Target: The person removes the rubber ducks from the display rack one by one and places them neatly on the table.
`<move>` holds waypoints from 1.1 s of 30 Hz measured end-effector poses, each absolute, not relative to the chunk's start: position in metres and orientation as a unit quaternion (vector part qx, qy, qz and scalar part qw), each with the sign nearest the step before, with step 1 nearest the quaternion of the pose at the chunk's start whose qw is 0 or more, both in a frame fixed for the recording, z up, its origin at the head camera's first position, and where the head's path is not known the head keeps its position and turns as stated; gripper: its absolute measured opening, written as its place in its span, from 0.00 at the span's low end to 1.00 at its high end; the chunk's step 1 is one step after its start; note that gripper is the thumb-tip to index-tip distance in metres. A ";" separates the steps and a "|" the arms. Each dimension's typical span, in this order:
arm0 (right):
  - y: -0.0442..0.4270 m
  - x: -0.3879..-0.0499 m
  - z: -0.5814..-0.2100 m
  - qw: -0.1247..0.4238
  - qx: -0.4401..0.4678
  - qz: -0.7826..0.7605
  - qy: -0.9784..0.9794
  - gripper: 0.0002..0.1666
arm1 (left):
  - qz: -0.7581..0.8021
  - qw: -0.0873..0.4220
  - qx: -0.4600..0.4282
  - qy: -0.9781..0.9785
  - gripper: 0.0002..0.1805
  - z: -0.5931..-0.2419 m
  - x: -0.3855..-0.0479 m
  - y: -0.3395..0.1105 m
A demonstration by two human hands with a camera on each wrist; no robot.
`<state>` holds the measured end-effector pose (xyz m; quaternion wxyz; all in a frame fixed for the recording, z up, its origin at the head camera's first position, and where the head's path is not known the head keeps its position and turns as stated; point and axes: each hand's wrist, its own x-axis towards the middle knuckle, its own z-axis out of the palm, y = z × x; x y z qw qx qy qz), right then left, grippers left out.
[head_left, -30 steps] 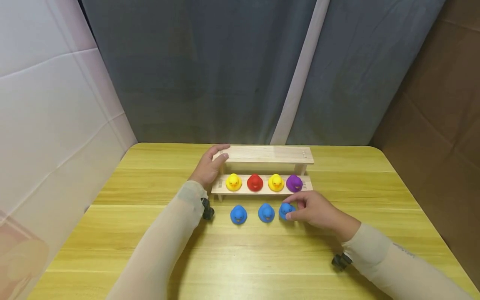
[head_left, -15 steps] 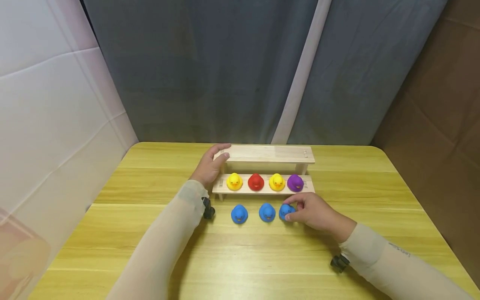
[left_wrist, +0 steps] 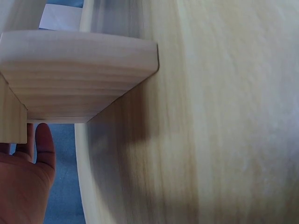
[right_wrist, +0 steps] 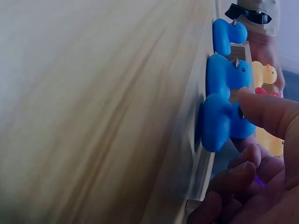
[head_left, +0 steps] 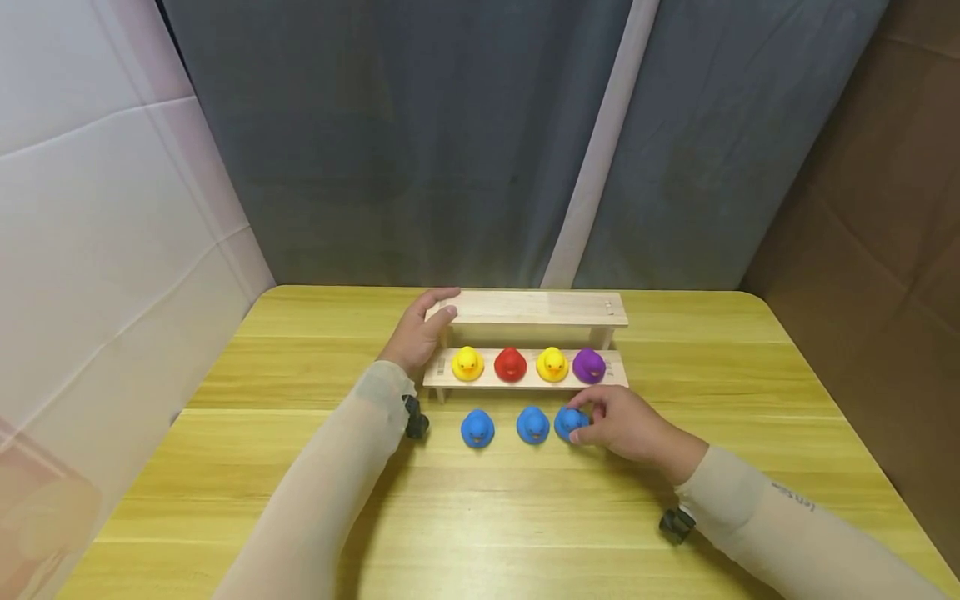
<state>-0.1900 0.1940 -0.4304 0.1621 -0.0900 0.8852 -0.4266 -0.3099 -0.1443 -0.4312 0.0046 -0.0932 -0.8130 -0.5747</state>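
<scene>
In the head view, my right hand pinches the rightmost blue toy duck between thumb and index finger, on the table. The right wrist view shows this duck close beside the middle blue duck. A third blue duck sits farther left. My left hand grips the left end of a two-step wooden shelf, thumb at the upper board. On the lower board stand a yellow duck, a red duck, another yellow duck and a purple duck.
The shelf stands near the back of a wood-grain table. Behind the table hangs a grey curtain. A white cloth wall rises at the left, and a brown cloth wall at the right.
The pinched blue duck has slid slightly left toward the middle blue duck, and my right hand has moved with it. My left hand and the shelf stay in place.
</scene>
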 end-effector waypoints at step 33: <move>0.194 -0.185 -0.424 0.160 -0.097 -0.410 0.893 0.21 | -0.584 0.003 -0.093 -0.807 0.23 -0.431 -0.310 -0.145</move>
